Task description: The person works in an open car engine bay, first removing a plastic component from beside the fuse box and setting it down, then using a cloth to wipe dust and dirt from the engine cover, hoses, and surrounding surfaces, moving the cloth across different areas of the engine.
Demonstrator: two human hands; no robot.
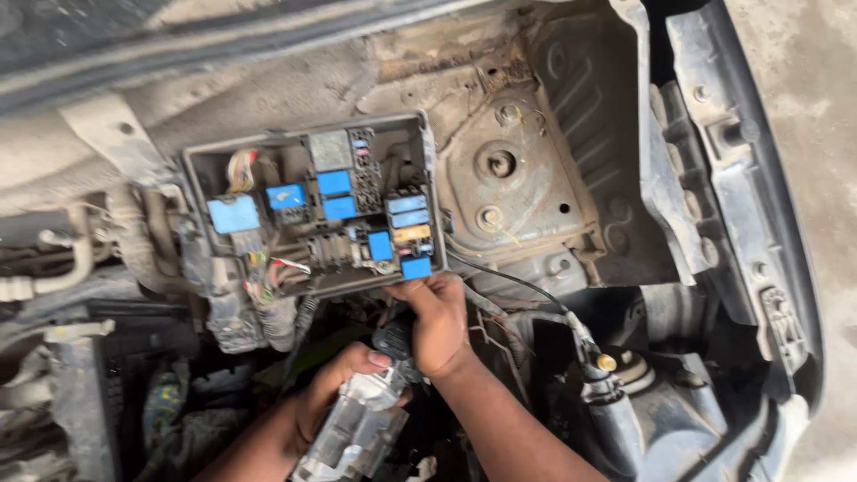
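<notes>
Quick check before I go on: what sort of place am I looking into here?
Most likely a car's engine bay, opened for repair. An open fuse box with blue relays sits beside a dusty strut tower; the right hand touches its lower edge, the left hand holds a clear connector block.

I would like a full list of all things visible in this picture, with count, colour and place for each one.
fuse box: one, grey open case, centre left of the engine bay
blue relays: several, blue, inside the fuse box
wire bundle: one, mixed colours, at the lower left side of the fuse box
strut mount: one, dusty tan metal, right of the fuse box
black cable: one, black, running from the fuse box toward the lower right
clear plastic part: one, clear grey, bottom centre
hoses: a few, pale, far left
left hand: one, holding the clear plastic part
right hand: one, at the lower edge of the fuse box
</notes>
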